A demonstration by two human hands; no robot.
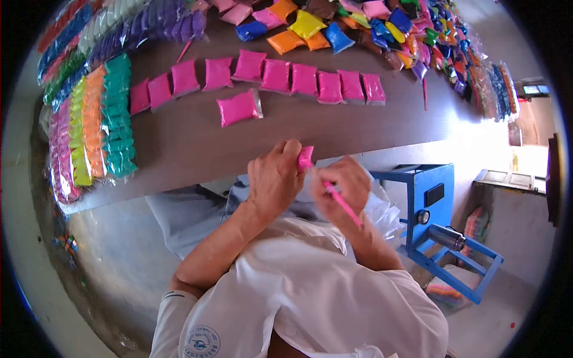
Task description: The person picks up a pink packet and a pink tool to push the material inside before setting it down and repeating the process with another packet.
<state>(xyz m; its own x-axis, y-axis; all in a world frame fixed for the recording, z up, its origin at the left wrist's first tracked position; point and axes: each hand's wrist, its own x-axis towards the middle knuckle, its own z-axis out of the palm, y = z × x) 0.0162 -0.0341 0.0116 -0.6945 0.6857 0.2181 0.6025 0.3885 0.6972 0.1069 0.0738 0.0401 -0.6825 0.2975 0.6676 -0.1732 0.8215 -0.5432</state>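
My left hand [274, 173] is closed around a small pink packet [305, 157], and only one end of it sticks out past the fingers. Close beside it, my right hand [345, 186] grips a thin pink plastic stick [343, 204] that points down toward my wrist. The right hand is slightly blurred, near the exposed end of the packet. On the table [197, 140] beyond, one pink packet [239, 108] lies alone. Behind it runs a row of several similar pink packets [276, 76].
Strips of coloured packets [119, 119] lie at the left, with purple ones [149, 33] behind. Mixed loose packets [307, 25] cover the back and right. Another pink stick [425, 94] lies near the right edge. A blue stool [439, 191] carrying a metal flask [446, 237] stands right.
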